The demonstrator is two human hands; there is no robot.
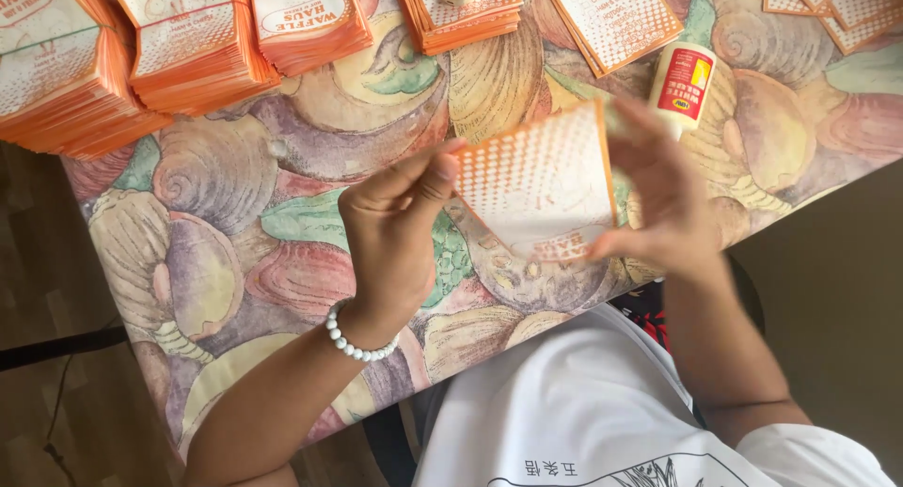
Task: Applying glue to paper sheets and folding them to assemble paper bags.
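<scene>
An orange and white dotted paper sleeve [541,181] is held above the table between both hands. My left hand [395,228], with a white bead bracelet on its wrist, pinches the sleeve's left upper corner with fingertips. My right hand [663,191] holds its right side and lower edge. The sleeve is tilted and slightly blurred.
Several stacks of the same orange paper sleeves [193,40] line the far edge of the table, with loose ones [611,17] at the back right. A white glue bottle with a red label [682,83] lies beyond my right hand. A shell-patterned cloth [245,224] covers the table.
</scene>
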